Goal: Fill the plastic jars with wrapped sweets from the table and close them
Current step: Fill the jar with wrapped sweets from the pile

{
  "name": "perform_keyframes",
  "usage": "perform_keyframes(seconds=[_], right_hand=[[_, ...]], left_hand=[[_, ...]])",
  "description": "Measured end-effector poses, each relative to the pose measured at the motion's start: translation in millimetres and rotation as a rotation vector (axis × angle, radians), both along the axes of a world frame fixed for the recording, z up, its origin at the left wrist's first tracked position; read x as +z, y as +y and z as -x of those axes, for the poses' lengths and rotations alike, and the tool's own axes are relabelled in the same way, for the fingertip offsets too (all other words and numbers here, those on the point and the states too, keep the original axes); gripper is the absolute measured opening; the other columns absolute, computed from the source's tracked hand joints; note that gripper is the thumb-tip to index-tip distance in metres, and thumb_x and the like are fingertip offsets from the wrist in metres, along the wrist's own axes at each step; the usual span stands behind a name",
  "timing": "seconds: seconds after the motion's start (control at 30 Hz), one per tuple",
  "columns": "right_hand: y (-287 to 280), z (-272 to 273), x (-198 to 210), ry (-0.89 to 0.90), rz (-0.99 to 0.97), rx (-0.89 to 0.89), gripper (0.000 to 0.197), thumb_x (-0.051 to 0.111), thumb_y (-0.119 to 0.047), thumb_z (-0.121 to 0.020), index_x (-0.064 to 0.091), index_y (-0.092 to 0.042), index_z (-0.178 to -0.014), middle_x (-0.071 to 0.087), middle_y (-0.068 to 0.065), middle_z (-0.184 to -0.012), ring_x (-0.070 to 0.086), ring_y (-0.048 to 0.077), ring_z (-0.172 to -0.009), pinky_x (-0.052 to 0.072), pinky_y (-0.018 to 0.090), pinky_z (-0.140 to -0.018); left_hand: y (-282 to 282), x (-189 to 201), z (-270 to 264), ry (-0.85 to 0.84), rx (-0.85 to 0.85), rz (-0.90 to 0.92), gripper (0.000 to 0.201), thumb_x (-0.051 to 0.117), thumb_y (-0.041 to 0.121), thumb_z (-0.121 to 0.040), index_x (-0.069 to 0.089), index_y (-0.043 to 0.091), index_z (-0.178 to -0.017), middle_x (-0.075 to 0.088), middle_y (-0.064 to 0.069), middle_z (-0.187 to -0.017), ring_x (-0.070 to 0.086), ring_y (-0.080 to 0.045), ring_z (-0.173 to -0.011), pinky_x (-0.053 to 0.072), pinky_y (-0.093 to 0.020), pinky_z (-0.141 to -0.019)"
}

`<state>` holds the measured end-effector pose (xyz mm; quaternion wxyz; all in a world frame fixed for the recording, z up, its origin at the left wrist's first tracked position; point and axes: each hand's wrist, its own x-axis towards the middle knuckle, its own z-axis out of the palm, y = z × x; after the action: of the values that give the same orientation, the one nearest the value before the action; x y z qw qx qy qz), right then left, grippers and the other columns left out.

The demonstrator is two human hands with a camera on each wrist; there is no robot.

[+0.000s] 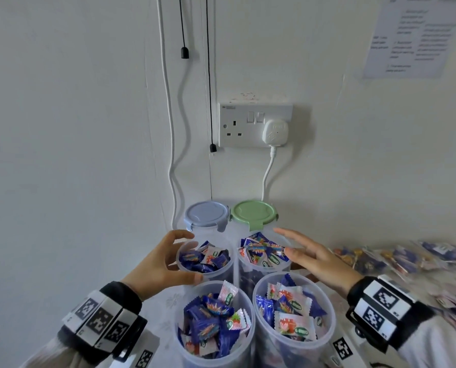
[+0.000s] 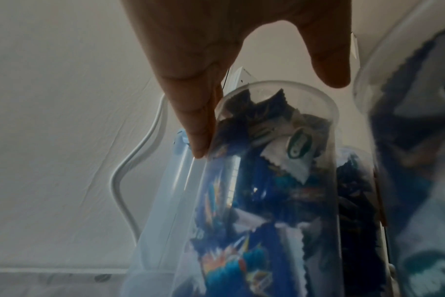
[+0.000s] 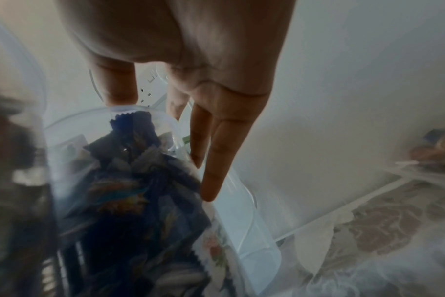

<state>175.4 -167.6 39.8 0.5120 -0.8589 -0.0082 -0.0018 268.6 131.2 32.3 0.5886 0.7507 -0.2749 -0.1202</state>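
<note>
Four open clear plastic jars stand packed with wrapped sweets, blue and white-pink. My left hand (image 1: 189,254) curves round the back-left open jar (image 1: 221,273). In the left wrist view its fingers (image 2: 193,120) lie straight against that jar's wall (image 2: 267,201), and the thumb (image 2: 328,66) hovers above the rim without touching. My right hand (image 1: 284,241) is spread flat beside the back-right open jar (image 1: 248,277). Its fingers (image 3: 216,160) run down that jar's right side (image 3: 140,180). Two more open jars, left (image 1: 184,351) and right (image 1: 325,343), stand nearest me.
Against the wall stand two closed jars, one with a blue lid (image 1: 207,215) and one with a green lid (image 1: 253,212). More wrapped sweets and lollipops (image 1: 380,258) lie blurred on the table at the right. A wall socket (image 1: 256,124) with a plug and hanging cables is behind.
</note>
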Motion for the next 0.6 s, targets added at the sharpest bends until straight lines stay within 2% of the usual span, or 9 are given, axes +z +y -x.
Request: perform_keyframes(seconds=[0.07,0.1,0.13,0.2,0.27,0.33,0.4,0.5,0.6], right_hand=[[-1.2,-1.5,4.0,-0.008,0.077,-0.030,0.043,0.044,-0.047,-0.088,0.033,-0.053,-0.129,0.056,-0.020,-0.107,0.061,0.007,-0.105,0.047,0.031,-0.096],[-2.1,-5.1,7.2,-0.008,0.119,-0.051,0.048,0.041,-0.051,-0.086,0.032,-0.051,-0.133,0.057,-0.012,-0.113,0.059,0.026,-0.110,0.050,0.036,-0.092],[-3.2,-10.9,10.1,-0.004,0.146,-0.074,0.050,0.040,-0.052,-0.087,0.033,-0.046,-0.136,0.058,0.001,-0.118,0.057,0.035,-0.111,0.055,0.032,-0.083],[-6.4,-28.6,14.7,-0.021,0.168,-0.122,0.049,0.044,-0.049,-0.090,0.037,-0.039,-0.136,0.058,0.014,-0.119,0.061,0.027,-0.103,0.053,0.019,-0.069],[-9.3,-48.8,18.5,-0.065,0.194,-0.144,0.047,0.051,-0.045,-0.090,0.037,-0.038,-0.134,0.052,0.009,-0.124,0.056,0.017,-0.104,0.051,0.028,-0.084],[-10.7,-68.3,22.1,-0.068,0.217,-0.118,0.051,0.056,-0.042,-0.090,0.035,-0.037,-0.136,0.041,0.010,-0.135,0.049,0.020,-0.115,0.045,0.035,-0.094],[-9.6,-83.8,25.6,-0.036,0.192,-0.047,0.054,0.057,-0.038,-0.090,0.033,-0.035,-0.138,0.033,0.008,-0.144,0.041,0.023,-0.126,0.039,0.033,-0.096],[-6.1,-100.1,27.3,0.044,0.112,0.052,0.056,0.058,-0.035,-0.090,0.032,-0.036,-0.140,0.027,0.001,-0.150,0.029,0.020,-0.135,0.033,0.032,-0.097],[-4.8,-109.9,22.4,0.075,0.099,0.087,0.060,0.065,-0.032,-0.087,0.036,-0.036,-0.139,0.033,-0.004,-0.143,0.035,0.015,-0.125,0.038,0.028,-0.092]], left_hand=[[-0.9,1.9,-0.2,-0.018,-0.006,-0.020,0.103,0.086,0.058,-0.033,0.043,0.031,-0.122,0.052,0.011,-0.127,0.053,-0.001,-0.117,0.050,-0.016,-0.086],[-1.9,2.7,-0.6,-0.039,-0.004,-0.043,0.101,0.084,0.058,-0.036,0.041,0.033,-0.124,0.050,0.014,-0.129,0.048,0.001,-0.120,0.047,-0.013,-0.088],[-3.2,3.4,-1.0,-0.062,-0.007,-0.080,0.103,0.082,0.061,-0.036,0.040,0.035,-0.126,0.048,0.017,-0.129,0.046,0.003,-0.121,0.045,-0.011,-0.089],[-5.2,3.4,-2.0,-0.096,-0.009,-0.167,0.110,0.079,0.072,-0.030,0.038,0.037,-0.127,0.048,0.021,-0.127,0.045,0.008,-0.119,0.042,-0.009,-0.092],[-5.2,2.7,-2.3,-0.111,0.001,-0.200,0.109,0.078,0.073,-0.029,0.039,0.039,-0.125,0.048,0.022,-0.127,0.045,0.009,-0.117,0.042,-0.013,-0.095],[-4.5,2.5,-1.6,-0.109,0.002,-0.194,0.106,0.076,0.075,-0.029,0.040,0.041,-0.123,0.048,0.023,-0.127,0.045,0.009,-0.118,0.042,-0.010,-0.092],[-4.4,2.3,-0.7,-0.100,0.002,-0.187,0.103,0.077,0.075,-0.031,0.041,0.042,-0.122,0.048,0.024,-0.128,0.045,0.009,-0.119,0.042,-0.011,-0.093],[-4.0,1.2,-1.4,-0.084,0.012,-0.203,0.099,0.078,0.072,-0.035,0.041,0.044,-0.122,0.048,0.024,-0.130,0.045,0.009,-0.120,0.041,-0.026,-0.103],[-3.0,1.4,-2.3,-0.080,0.005,-0.214,0.101,0.076,0.076,-0.034,0.040,0.044,-0.122,0.047,0.025,-0.131,0.044,0.011,-0.120,0.041,-0.025,-0.102]])
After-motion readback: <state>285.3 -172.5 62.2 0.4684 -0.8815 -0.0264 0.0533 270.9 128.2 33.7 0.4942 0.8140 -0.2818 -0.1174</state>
